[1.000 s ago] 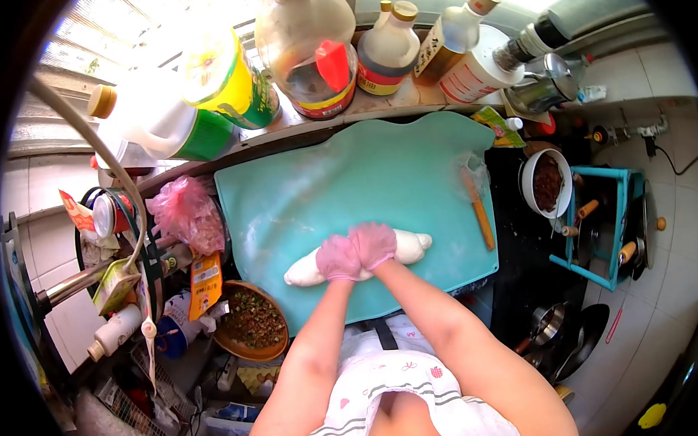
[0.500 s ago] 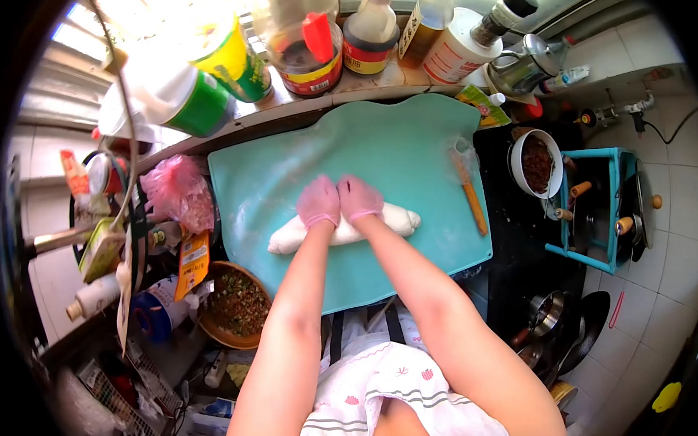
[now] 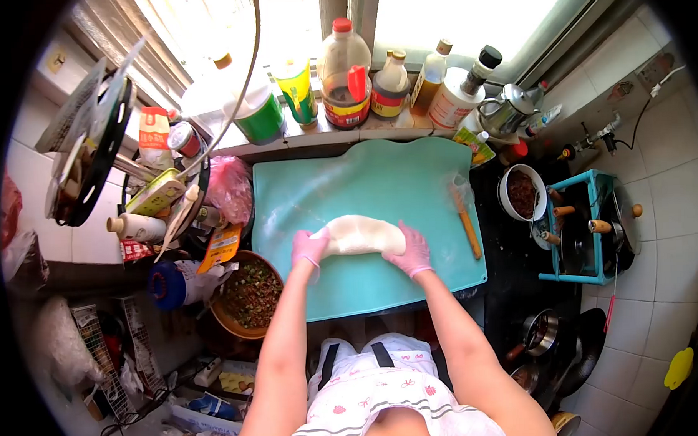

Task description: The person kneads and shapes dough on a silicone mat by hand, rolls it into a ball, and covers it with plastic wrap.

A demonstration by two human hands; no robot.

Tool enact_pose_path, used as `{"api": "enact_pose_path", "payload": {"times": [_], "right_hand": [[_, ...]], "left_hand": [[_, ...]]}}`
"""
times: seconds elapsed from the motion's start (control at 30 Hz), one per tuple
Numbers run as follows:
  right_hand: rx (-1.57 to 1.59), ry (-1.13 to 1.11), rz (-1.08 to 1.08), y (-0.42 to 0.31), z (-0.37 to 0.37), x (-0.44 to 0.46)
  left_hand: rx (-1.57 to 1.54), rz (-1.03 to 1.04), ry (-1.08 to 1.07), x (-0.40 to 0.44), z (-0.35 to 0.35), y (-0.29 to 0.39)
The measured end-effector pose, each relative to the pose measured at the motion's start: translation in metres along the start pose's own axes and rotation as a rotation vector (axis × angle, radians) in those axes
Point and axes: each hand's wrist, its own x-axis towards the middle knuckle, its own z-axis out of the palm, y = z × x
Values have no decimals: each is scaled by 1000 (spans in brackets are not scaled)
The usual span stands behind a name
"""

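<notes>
A thick white roll of dough (image 3: 363,235) lies on the turquoise mat (image 3: 374,286), its middle bowed away from me. My left hand (image 3: 310,246), in a thin pink glove, is wrapped round the dough's left end. At the opposite end, my right hand (image 3: 413,250), gloved the same way, grips the dough with the thumb on the near side. Both palms and the dough's tips are hidden by the fingers. White flour smears show on the mat. Toward the mat's right edge rests a wooden rolling pin (image 3: 466,223), partly under clear plastic.
A brown bowl of chopped filling (image 3: 248,294) stands left of the mat. To the right are a white bowl of dark red food (image 3: 521,194) and a blue rack (image 3: 574,275). Bottles, among them a large red-capped one (image 3: 345,76), line the sill behind.
My hands have parted from the dough's middle to its two ends. The roll has gone from nearly straight to curved and looks shorter. The camera view has shifted.
</notes>
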Motion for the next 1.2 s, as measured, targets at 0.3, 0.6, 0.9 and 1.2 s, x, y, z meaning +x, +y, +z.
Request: {"api": "enact_pose_path", "payload": {"times": [0.3,0.6,0.9,1.2], "right_hand": [[224,16,256,-21,-1,-32],[774,-283,581,-84,5,-122],[454,19,238,-32,23,-27],[386,62,-41,-75,50,87]], "left_hand": [[-146,843,26,-114,-63,152],[260,783,-380,8,0,139],[-370,303,-216,105,67,41],[-72,792,76,21,73,58]]}}
